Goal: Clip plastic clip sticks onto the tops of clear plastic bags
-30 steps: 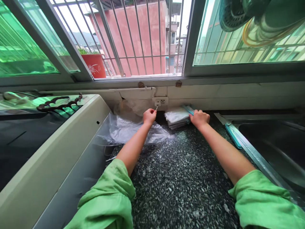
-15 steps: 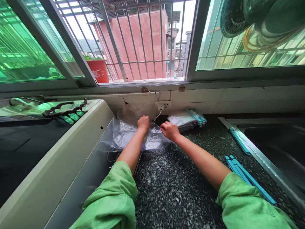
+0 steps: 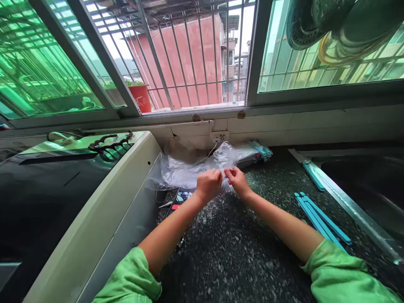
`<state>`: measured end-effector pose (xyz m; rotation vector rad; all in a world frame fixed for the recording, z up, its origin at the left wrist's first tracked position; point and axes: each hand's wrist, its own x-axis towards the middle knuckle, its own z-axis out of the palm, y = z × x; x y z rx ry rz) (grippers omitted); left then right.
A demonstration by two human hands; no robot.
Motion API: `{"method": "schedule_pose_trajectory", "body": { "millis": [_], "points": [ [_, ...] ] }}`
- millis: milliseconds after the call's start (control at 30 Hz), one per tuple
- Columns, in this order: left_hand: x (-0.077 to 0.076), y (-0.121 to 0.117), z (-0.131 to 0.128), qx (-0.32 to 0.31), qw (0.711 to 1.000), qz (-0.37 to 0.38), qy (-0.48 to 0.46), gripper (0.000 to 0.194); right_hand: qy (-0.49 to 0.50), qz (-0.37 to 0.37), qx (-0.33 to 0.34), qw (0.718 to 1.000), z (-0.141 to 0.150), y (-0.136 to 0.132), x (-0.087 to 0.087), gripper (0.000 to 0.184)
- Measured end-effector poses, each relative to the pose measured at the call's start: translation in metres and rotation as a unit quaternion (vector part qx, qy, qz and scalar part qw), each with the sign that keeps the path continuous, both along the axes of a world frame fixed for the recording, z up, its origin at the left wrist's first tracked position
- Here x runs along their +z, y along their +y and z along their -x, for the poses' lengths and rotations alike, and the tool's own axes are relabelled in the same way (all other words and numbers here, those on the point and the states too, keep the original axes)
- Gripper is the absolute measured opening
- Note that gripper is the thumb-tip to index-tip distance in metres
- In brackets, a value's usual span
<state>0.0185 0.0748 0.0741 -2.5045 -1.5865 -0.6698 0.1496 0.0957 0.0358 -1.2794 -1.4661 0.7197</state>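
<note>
Shift of clear plastic (image 3: 226, 154), now bunched just beyond the fingers (image 3: 227, 173). Closed grip, left hand (image 3: 209, 185) and right hand (image 3: 239, 182), apparently on near edge; hence two-handed control.

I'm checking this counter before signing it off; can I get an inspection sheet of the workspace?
Surface: dark speckled counter.
Job's things: clear plastic at the hands; flat stack beyond, with blue strips at its right end.
Clutter: phone, partly hidden; loose blue strips at the right.
Hands: left hand and right hand, fingers apparently closed on the clear plastic; exact grip unclear.
Cables: white cable below the wall socket; lower end hidden.
Surroundings: sink right, dark-topped appliance left, window frame ahead.
</note>
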Motion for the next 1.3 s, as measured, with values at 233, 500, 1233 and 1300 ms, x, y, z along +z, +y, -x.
{"method": "schedule_pose_trajectory", "body": {
  "millis": [233, 500, 1233, 1300],
  "points": [
    [-0.038, -0.079, -0.022, -0.133, 0.981, -0.090, -0.107, 0.020, -0.087, -0.129, 0.024, 0.988, -0.075, -0.093, -0.011, 0.021],
    [-0.055, -0.099, -0.004, -0.163, 0.942, -0.077, -0.284, 0.057, -0.310, -0.400, 0.037, 0.861, -0.121, -0.152, -0.011, 0.016],
    [-0.067, -0.133, 0.003, -0.313, 0.947, -0.065, -0.031, 0.018, -0.263, 0.042, -0.015, 0.964, -0.117, -0.125, -0.023, 0.029],
    [-0.069, -0.134, 0.001, -0.317, 0.946, -0.064, -0.022, 0.018, -0.294, 0.017, -0.035, 0.955, -0.112, -0.125, -0.023, 0.022]
  ]
}}
